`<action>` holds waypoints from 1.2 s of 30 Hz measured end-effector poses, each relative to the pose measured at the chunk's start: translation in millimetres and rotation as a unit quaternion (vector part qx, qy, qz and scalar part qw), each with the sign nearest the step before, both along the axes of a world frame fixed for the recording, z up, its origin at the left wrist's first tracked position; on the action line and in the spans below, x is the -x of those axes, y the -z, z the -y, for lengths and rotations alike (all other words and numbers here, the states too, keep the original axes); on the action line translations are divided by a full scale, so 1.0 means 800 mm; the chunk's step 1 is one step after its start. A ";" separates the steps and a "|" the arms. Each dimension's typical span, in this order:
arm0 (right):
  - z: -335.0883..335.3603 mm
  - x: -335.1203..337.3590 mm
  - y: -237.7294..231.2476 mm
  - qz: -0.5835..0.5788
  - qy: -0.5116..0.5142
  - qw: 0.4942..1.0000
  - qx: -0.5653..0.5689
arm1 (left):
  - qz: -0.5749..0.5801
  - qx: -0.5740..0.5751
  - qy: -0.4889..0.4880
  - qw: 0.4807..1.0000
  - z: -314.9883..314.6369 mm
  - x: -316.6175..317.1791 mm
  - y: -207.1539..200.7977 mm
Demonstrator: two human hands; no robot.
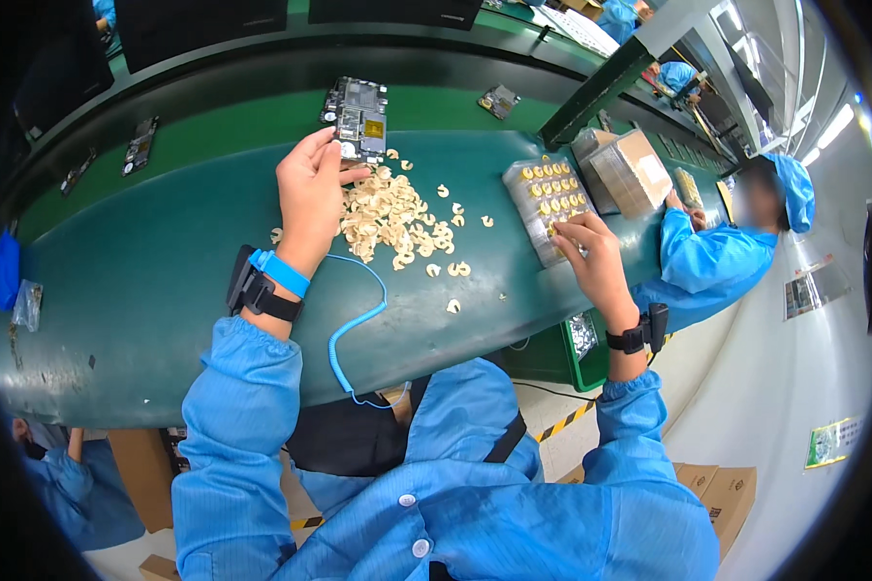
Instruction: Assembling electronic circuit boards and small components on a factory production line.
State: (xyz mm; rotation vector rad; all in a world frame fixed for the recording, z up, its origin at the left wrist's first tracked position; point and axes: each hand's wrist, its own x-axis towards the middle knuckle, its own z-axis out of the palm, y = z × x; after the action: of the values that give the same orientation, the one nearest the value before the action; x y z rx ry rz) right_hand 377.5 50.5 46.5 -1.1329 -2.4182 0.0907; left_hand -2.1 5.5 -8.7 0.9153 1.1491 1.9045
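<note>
My left hand [312,189] is closed on the lower edge of a circuit board [360,108], holding it up at the far side of the green work surface. Just below that board lies a loose heap of small cream-coloured, C-shaped pieces [386,215], some scattered to its right. My right hand [596,257] is over the near right part of a clear plastic tray [536,229] with rows of small round yellow-and-white parts [552,188]. Its fingers are bent together at the parts; what lies between the fingertips is hidden.
More circuit boards [140,147] lie along the far strip. Clear plastic boxes [633,172] stand beyond the tray, near a green post [601,92]. A blue coiled cord [337,349] runs from my left wrist. A co-worker in blue [717,252] sits at the right.
</note>
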 end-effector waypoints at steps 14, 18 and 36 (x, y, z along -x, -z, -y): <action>-0.034 0.035 0.008 -0.060 -0.003 0.996 -0.066 | -0.026 -0.040 0.027 0.999 0.005 0.004 0.002; -0.032 0.093 -0.009 -0.270 -0.032 0.947 0.173 | -0.085 -0.065 0.025 0.994 0.008 -0.010 -0.014; -0.041 0.276 0.026 -0.357 -0.192 0.834 0.374 | -0.278 -0.036 -0.074 0.957 0.008 -0.008 -0.003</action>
State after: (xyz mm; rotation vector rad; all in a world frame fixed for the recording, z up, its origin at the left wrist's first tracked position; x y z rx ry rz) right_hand 156.8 83.6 25.6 -0.6487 -1.8625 1.4230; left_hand 4.2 -0.7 -6.3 1.5066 1.5110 1.8666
